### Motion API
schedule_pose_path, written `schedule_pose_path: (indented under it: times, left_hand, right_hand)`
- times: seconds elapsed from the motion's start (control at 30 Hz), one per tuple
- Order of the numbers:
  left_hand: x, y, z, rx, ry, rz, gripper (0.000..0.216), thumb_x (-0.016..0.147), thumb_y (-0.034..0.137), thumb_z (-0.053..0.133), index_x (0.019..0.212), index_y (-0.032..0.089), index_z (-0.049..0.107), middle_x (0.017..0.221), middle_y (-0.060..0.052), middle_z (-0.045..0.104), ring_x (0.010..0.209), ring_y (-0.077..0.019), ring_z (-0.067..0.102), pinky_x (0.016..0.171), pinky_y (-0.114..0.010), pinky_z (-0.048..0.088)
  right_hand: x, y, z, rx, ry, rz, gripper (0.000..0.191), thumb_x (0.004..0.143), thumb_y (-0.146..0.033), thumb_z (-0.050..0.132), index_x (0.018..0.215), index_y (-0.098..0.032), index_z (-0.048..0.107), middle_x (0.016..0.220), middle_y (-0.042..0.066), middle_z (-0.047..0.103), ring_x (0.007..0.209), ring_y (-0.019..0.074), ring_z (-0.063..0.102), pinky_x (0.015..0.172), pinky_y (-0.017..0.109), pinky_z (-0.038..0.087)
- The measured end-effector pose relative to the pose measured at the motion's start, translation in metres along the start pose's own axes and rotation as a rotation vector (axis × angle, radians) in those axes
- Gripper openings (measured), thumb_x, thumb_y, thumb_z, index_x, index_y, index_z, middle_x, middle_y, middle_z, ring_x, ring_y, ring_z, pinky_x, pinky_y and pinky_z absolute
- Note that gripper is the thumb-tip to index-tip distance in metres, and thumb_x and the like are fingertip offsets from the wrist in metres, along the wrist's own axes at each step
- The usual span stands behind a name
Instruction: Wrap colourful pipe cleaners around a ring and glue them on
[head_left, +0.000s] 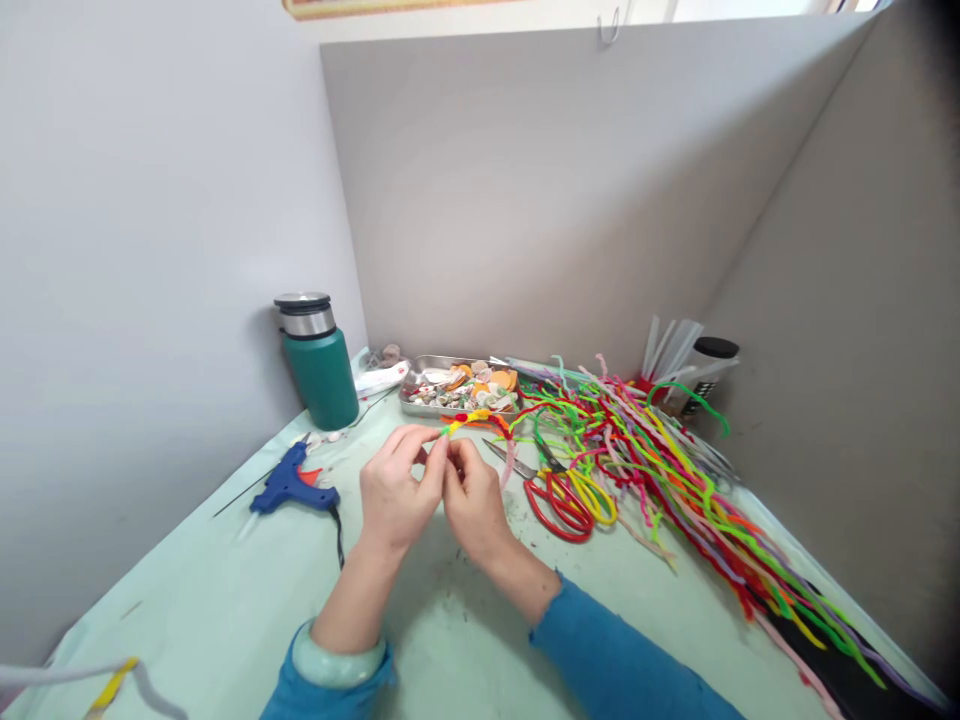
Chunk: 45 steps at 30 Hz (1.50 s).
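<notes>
My left hand (400,484) and my right hand (478,497) meet over the middle of the table, thumbs and forefingers pinched together. Between the fingertips they grip one end of a multicoloured pipe cleaner strip (480,415), green, yellow, red and orange, which arcs off to the right with a pink end hanging down. The exact grip point is partly hidden by my fingers. To the right of my right hand lie red-handled scissors (559,508) and yellow-handled scissors (592,497). Behind the strip stands a metal tray (420,408) of small felt-like cut pieces (469,385).
A blue glue gun (292,485) lies at left, its cord running toward me. Behind it stands a green bottle (320,375). A large heap of loose pipe cleaners (652,440) spreads along the right side, near a black-lidded jar (709,365) and glue sticks (673,350). Grey partitions (562,200) enclose the table.
</notes>
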<state>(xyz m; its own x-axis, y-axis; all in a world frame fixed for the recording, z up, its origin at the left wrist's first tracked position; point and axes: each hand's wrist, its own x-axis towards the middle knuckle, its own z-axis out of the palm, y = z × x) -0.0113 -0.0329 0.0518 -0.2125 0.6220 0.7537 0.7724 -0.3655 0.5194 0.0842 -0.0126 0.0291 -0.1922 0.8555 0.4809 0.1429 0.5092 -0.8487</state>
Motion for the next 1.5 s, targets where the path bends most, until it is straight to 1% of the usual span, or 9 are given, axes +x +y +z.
schedule_pose_path:
  times: [0.1,0.23,0.33,0.93,1.07,1.17,1.23,1.4,1.5]
  left_hand:
    - [0.002,0.002,0.000,-0.077,0.026,-0.103,0.016,0.080,0.028,0.051,0.075,0.018,0.062,0.080,-0.003,0.064,0.067,-0.0125,0.058,0.065,-0.022,0.047]
    - [0.002,0.000,0.001,-0.156,0.025,-0.219,0.019,0.079,0.030,0.051,0.085,0.019,0.065,0.085,-0.003,0.066,0.072,-0.0136,0.061,0.067,-0.023,0.049]
    - [0.002,-0.001,0.001,-0.195,0.000,-0.208,0.021,0.079,0.029,0.050,0.086,0.018,0.067,0.091,-0.005,0.067,0.078,-0.0146,0.061,0.070,-0.023,0.049]
    - [-0.001,-0.002,0.006,-0.196,-0.001,-0.209,0.018,0.077,0.029,0.053,0.073,0.018,0.067,0.082,-0.004,0.068,0.075,-0.0155,0.062,0.068,-0.025,0.050]
    - [-0.001,-0.002,0.006,-0.184,-0.020,-0.175,0.017,0.077,0.029,0.054,0.082,0.020,0.068,0.089,-0.005,0.068,0.082,-0.0170,0.062,0.076,-0.029,0.049]
    - [0.000,-0.003,0.007,-0.287,-0.022,-0.245,0.029,0.076,0.031,0.056,0.102,0.020,0.062,0.098,-0.006,0.066,0.081,-0.0159,0.061,0.076,-0.029,0.050]
    - [0.001,-0.004,0.008,-0.363,-0.026,-0.306,0.034,0.075,0.034,0.058,0.106,0.018,0.059,0.099,-0.007,0.065,0.079,-0.0151,0.061,0.074,-0.028,0.050]
    - [0.000,-0.004,0.009,-0.484,-0.111,-0.425,0.029,0.080,0.043,0.050,0.089,0.017,0.055,0.075,-0.002,0.061,0.066,-0.0128,0.058,0.062,-0.024,0.048]
    - [0.000,-0.003,0.007,-0.522,-0.110,-0.478,0.030,0.083,0.045,0.044,0.091,0.018,0.054,0.070,0.001,0.057,0.062,-0.0113,0.055,0.059,-0.022,0.046]
  right_hand:
    - [-0.002,-0.001,0.000,-0.028,-0.008,-0.029,0.015,0.087,-0.027,0.040,0.080,-0.019,0.050,0.071,0.001,0.058,0.064,0.0137,0.051,0.056,0.024,0.036]
    - [-0.003,0.000,0.000,-0.058,-0.010,-0.044,0.015,0.087,-0.026,0.040,0.078,-0.019,0.050,0.066,-0.001,0.054,0.060,0.0129,0.048,0.053,0.023,0.034]
    - [-0.003,0.000,0.000,-0.060,-0.007,-0.040,0.015,0.087,-0.026,0.040,0.078,-0.019,0.050,0.066,-0.001,0.054,0.059,0.0127,0.048,0.052,0.023,0.033]
    - [-0.001,0.005,0.001,-0.080,0.010,-0.043,0.016,0.086,-0.025,0.041,0.079,-0.019,0.053,0.069,0.001,0.059,0.061,0.0137,0.051,0.054,0.023,0.035]
    - [0.001,0.004,0.001,-0.026,0.033,-0.035,0.016,0.086,-0.026,0.040,0.080,-0.019,0.053,0.073,0.002,0.060,0.064,0.0142,0.052,0.055,0.024,0.037]
    - [0.003,0.002,0.000,0.096,0.017,-0.034,0.016,0.087,-0.025,0.040,0.084,-0.019,0.054,0.077,0.001,0.060,0.068,0.0137,0.054,0.059,0.024,0.040]
    - [0.006,0.000,-0.001,0.162,0.021,-0.044,0.016,0.087,-0.025,0.041,0.086,-0.018,0.056,0.081,0.002,0.060,0.072,0.0133,0.054,0.062,0.023,0.041]
    - [0.010,-0.001,-0.004,0.196,0.068,-0.049,0.013,0.082,-0.024,0.049,0.079,-0.018,0.060,0.083,0.003,0.055,0.077,0.0134,0.052,0.065,0.023,0.043]
    - [0.011,0.000,-0.003,0.251,0.046,-0.001,0.012,0.080,-0.024,0.052,0.073,-0.018,0.060,0.080,0.002,0.053,0.071,0.0127,0.052,0.062,0.023,0.045]
